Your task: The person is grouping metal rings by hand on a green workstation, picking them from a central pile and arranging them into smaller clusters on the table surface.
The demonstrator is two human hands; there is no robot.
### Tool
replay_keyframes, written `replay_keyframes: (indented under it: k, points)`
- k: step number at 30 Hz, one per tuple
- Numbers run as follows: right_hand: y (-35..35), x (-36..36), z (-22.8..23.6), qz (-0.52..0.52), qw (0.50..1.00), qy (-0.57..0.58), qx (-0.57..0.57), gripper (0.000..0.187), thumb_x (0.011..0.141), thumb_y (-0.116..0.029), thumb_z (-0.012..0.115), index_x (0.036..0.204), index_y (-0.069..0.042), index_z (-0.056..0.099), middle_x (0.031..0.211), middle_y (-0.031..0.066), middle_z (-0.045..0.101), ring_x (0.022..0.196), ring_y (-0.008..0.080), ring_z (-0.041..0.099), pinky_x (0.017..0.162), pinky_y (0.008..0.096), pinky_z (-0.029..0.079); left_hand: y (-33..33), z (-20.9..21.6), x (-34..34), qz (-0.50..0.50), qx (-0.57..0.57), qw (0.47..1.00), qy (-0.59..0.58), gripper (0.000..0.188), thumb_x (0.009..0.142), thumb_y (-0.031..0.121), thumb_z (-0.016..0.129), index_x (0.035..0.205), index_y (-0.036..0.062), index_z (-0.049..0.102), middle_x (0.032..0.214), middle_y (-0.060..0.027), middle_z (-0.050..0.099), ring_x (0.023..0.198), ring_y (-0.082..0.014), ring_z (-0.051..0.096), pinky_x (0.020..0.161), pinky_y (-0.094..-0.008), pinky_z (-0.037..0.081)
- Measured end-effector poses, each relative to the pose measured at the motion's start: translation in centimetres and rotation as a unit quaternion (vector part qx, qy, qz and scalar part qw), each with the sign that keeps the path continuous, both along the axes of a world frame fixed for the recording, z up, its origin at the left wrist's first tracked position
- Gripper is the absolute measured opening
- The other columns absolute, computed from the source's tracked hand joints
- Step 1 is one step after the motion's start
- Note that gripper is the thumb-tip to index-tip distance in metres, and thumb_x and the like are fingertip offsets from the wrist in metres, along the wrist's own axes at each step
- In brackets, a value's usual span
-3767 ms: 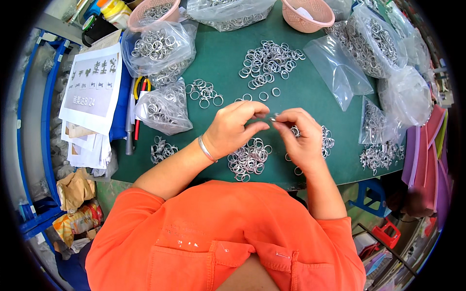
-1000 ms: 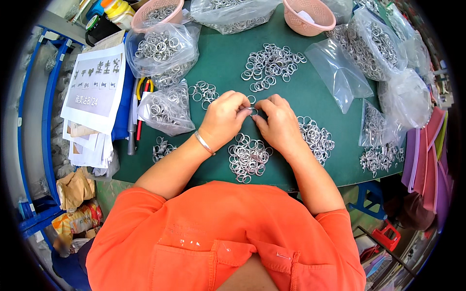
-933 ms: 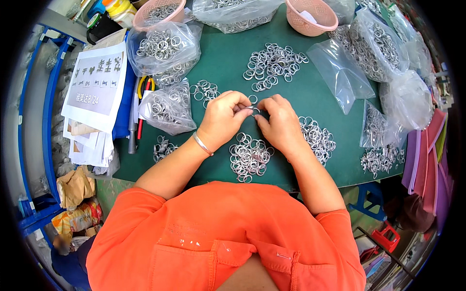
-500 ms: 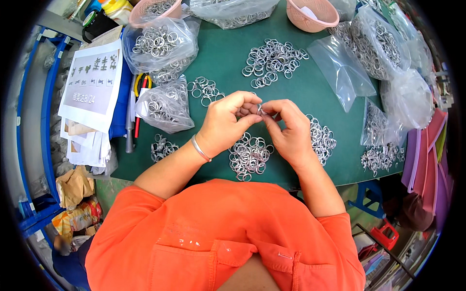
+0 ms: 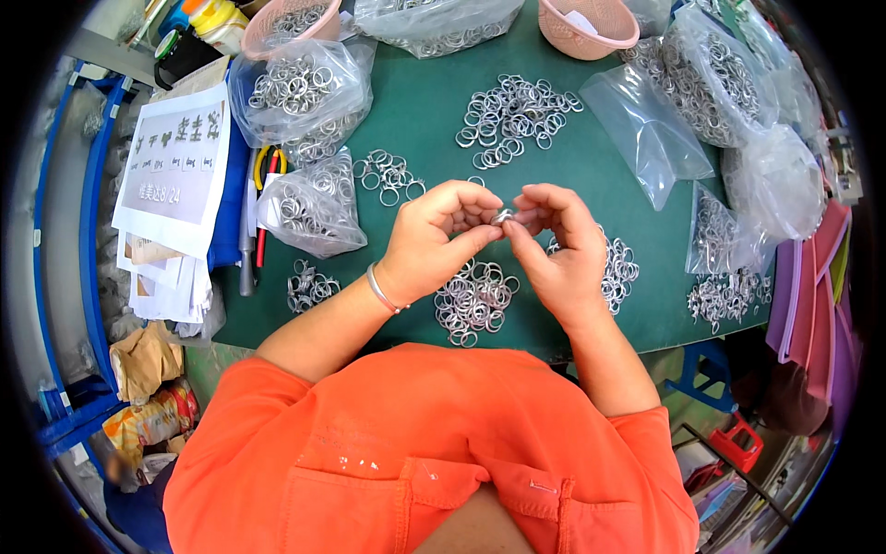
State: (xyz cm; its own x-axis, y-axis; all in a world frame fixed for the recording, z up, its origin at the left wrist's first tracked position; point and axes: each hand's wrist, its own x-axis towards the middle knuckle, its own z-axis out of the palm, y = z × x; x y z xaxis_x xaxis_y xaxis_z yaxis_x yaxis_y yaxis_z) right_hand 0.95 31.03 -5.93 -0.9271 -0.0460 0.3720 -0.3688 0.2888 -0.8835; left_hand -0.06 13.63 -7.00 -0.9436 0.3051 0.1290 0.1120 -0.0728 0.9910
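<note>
A small silver-coloured metal ring [image 5: 503, 217] is pinched between the thumb and fingertips of my left hand [image 5: 434, 235]. My right hand [image 5: 561, 242] is at its right side, the thumb tip by the ring and the curved fingers spread apart from the thumb. Below my hands lies a pile of silver rings [image 5: 475, 303]. Another ring pile [image 5: 620, 274] is partly hidden behind my right hand. Beyond my hands a larger heap of rings [image 5: 517, 115] is spread out, and a smaller group of rings [image 5: 386, 175] lies near my left hand.
Clear bags of rings [image 5: 309, 208] stand at the left of the green table [image 5: 415, 102], beside papers [image 5: 175, 166] and yellow-handled scissors [image 5: 268, 162]. Pink baskets [image 5: 591, 37] sit at the back. At right are an empty-looking plastic bag [image 5: 646, 138], larger filled bags and small metal parts [image 5: 724, 300].
My right fingers have lifted and spread away from the thumb, while my left hand keeps the ring pinched. The ring shows more plainly between the hands, slightly nearer my body.
</note>
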Motion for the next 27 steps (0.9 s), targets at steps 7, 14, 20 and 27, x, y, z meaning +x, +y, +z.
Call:
replay_keyframes:
  k: [7, 14, 20, 27]
  points:
    - [0.3, 0.6, 0.8, 0.017, 1.0, 0.01, 0.01, 0.017, 0.075, 0.004, 0.073, 0.09, -0.002, 0.067, 0.089, 0.0092, 0.067, 0.077, 0.0178, 0.066, 0.065, 0.0272, 0.053, 0.4, -1.0, 0.6, 0.002, 0.058, 0.997, 0.057, 0.031, 0.085, -0.013, 0.064, 0.112, -0.0011, 0.055, 0.1, -0.0096, 0.065, 0.094, -0.0144, 0.065, 0.081, -0.0262, 0.055]
    - [4.8, 1.0, 2.5, -0.05, 0.992, -0.011, 0.119, 0.013, 0.076, 0.005, 0.066, 0.087, -0.001, 0.069, 0.087, 0.0113, 0.069, 0.076, 0.0215, 0.066, 0.068, 0.0304, 0.053, -1.2, 0.2, -1.4, 0.141, -0.172, 0.963, 0.149, 0.011, 0.084, -0.006, 0.066, 0.094, -0.0008, 0.065, 0.096, -0.0086, 0.066, 0.085, -0.0138, 0.065, 0.074, -0.0248, 0.053]
    - [10.8, 2.1, 2.8, -0.056, 0.938, -0.121, 0.32, 0.011, 0.077, 0.002, 0.063, 0.088, 0.002, 0.068, 0.089, 0.0152, 0.066, 0.086, 0.0333, 0.063, 0.079, 0.0394, 0.05, -1.6, -0.6, -3.2, 0.075, -0.323, 0.911, 0.244, 0.014, 0.081, -0.003, 0.066, 0.094, 0.0021, 0.066, 0.092, -0.0113, 0.064, 0.078, -0.0253, 0.064, 0.069, -0.0329, 0.052]
    - [4.0, -0.3, 2.1, 0.036, 0.963, -0.067, 0.257, 0.016, 0.079, 0.0, 0.063, 0.094, 0.0, 0.068, 0.095, 0.0148, 0.064, 0.093, 0.0341, 0.06, 0.084, 0.0412, 0.049, 0.8, -3.1, -4.1, 0.082, -0.403, 0.87, 0.273, 0.013, 0.078, 0.0, 0.069, 0.091, 0.002, 0.065, 0.084, -0.0126, 0.059, 0.079, -0.0327, 0.061, 0.072, -0.0377, 0.051]
